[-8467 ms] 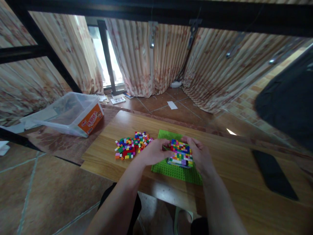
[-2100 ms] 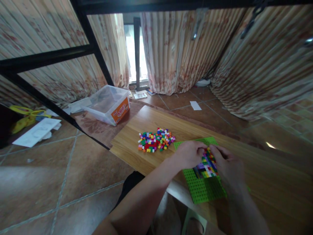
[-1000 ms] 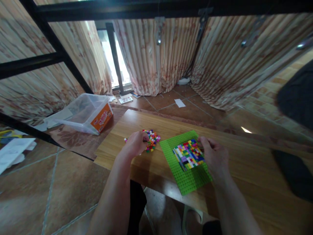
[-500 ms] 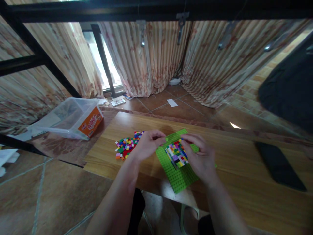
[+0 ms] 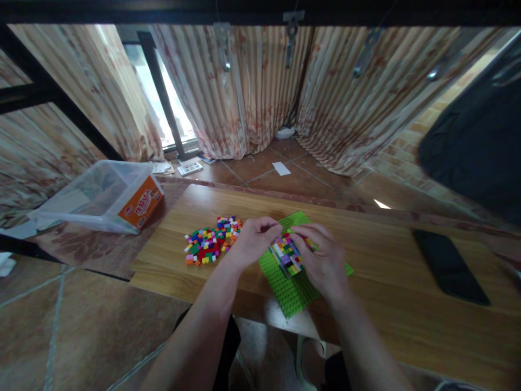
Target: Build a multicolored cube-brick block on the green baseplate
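A green studded baseplate (image 5: pixel 290 301) lies slanted on the wooden bench. On it stands a low block of multicoloured toy bricks (image 5: pixel 288 255), partly covered by my hands. My left hand (image 5: pixel 255 241) is at the block's far left corner, thumb and forefinger pinched together; whatever is between them is hidden. From the right, my right hand (image 5: pixel 323 258) reaches over the block, its fingers closed near the far edge, close to my left fingertips. What it pinches is too small to make out. Left of my left hand is a pile of loose toy bricks (image 5: pixel 209 244).
The wooden bench (image 5: pixel 378 282) runs across the view, with a black phone-like slab (image 5: pixel 450 266) on its right part. A clear plastic box (image 5: pixel 97 190) with an orange label is on the floor to the left. Behind hang striped curtains (image 5: pixel 260 98) under a dark bar.
My right hand has moved left along the far edge of the brick block, so both hands' fingertips are closer together. The whole view has shifted slightly.
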### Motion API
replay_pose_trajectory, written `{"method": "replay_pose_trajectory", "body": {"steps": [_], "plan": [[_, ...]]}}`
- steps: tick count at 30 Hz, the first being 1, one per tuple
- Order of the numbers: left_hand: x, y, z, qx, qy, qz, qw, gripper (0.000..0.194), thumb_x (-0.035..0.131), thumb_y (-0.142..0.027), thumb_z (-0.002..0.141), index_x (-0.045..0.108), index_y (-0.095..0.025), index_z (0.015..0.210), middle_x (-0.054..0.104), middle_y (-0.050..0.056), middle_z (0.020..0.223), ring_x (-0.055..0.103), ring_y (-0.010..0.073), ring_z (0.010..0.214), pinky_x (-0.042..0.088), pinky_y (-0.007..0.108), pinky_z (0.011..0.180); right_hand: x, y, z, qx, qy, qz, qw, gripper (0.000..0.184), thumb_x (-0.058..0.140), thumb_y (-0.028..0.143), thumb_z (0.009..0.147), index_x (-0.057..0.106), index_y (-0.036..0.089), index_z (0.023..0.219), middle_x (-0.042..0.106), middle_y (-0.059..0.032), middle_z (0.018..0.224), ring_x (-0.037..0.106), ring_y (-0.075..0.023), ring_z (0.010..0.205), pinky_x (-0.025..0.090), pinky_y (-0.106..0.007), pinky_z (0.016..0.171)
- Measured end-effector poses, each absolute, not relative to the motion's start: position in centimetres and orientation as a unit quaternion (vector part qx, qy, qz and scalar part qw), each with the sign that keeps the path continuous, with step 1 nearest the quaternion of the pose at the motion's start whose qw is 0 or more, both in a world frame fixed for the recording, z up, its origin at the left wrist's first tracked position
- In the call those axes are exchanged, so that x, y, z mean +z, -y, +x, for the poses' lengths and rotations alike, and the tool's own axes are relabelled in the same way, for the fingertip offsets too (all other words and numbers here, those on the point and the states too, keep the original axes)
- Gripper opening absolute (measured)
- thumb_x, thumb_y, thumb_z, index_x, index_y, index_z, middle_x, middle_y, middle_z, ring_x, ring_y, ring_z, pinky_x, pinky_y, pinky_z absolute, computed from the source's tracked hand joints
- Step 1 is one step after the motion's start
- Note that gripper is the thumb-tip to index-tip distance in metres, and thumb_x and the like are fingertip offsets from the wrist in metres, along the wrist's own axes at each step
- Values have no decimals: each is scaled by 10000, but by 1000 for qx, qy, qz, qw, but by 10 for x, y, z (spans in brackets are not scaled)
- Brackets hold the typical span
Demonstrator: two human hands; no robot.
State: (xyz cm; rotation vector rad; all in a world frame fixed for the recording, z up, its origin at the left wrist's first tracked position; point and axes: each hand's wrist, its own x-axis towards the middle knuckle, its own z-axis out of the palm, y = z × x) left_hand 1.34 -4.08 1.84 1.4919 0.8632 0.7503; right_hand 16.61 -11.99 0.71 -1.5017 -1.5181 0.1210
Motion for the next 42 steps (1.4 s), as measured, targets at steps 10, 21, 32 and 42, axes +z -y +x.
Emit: {"method": "replay_pose_trajectory", "body": {"steps": [10, 21, 32, 42], "plan": [[5, 39, 15, 294, -403, 721, 480, 195, 590, -216, 822, 728, -143, 938, 730, 38, 856, 626, 146, 745, 483, 247, 686, -3, 126, 171, 77, 498, -701, 504, 158, 699, 376, 778, 752, 227, 781, 659, -81, 1093, 595, -245, 1048, 430, -441, 958], [3, 43, 19, 246, -326, 785, 465, 271, 550, -171, 855, 716, -170, 1069, 740, 54, 1020, 655, 181, 926, 504, 300, 860, -12, 118, 155, 29, 448, -724, 524, 138, 672, 340, 777, 703, 207, 761, 646, -89, 1073, 587, -236, 1052, 435, -420, 963], [10, 50, 18, 269, -304, 805, 432, 435, 516, -71, 834, 645, -204, 1227, 686, 70, 1168, 630, 195, 1067, 476, 360, 1003, -25, 110, 162, 254, 339, -683, 595, 370, 749, 406, 679, 660, 165, 945, 716, -71, 902, 661, -206, 821, 521, -370, 791], [10, 54, 19, 259, -285, 860, 334, 354, 439, -149, 929, 674, -213, 1186, 654, 75, 1040, 630, 184, 954, 521, 338, 896, -15, 109, 162, 241, 364, -694, 573, 326, 729, 392, 694, 698, 161, 921, 745, -78, 895, 685, -212, 811, 529, -361, 774]]}}
